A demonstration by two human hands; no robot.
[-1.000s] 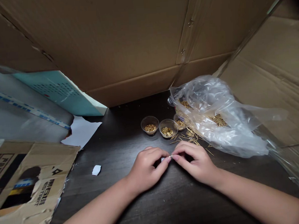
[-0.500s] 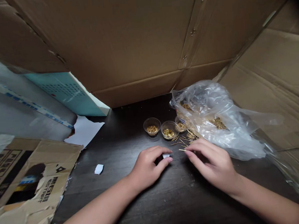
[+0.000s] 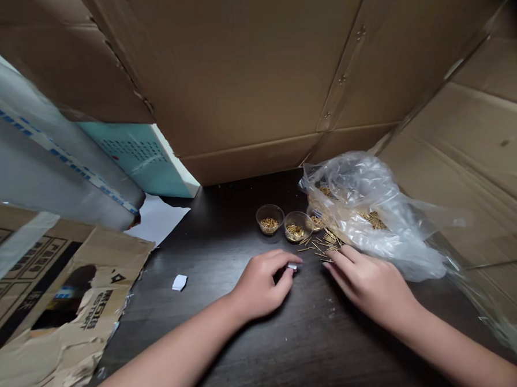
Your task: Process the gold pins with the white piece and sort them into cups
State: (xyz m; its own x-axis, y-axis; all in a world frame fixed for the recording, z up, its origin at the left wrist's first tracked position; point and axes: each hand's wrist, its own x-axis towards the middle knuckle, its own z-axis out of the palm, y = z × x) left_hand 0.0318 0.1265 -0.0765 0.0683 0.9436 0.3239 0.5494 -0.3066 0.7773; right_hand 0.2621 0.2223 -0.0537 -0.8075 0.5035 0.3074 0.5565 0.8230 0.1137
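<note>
My left hand (image 3: 263, 283) rests on the dark table (image 3: 231, 339), thumb and fingers pinched on a small white piece (image 3: 292, 267). My right hand (image 3: 369, 280) lies just right of it, fingers stretched toward loose gold pins (image 3: 319, 245) scattered on the table; its fingertips touch the nearest pins. Behind the pins stand small clear cups (image 3: 270, 219) (image 3: 297, 226) holding gold pins. A crumpled clear plastic bag (image 3: 372, 210) with more pins lies to the right.
Cardboard walls (image 3: 252, 72) close in the back and right. A torn printed carton (image 3: 60, 296) lies at left, with white paper (image 3: 158, 216) and a teal-white board (image 3: 144, 159) behind. A small white scrap (image 3: 179, 282) sits on the table.
My hands, joined over a pin and the white piece a second ago, have parted. The right hand moved right and forward to the loose pins. The left hand kept the white piece.
</note>
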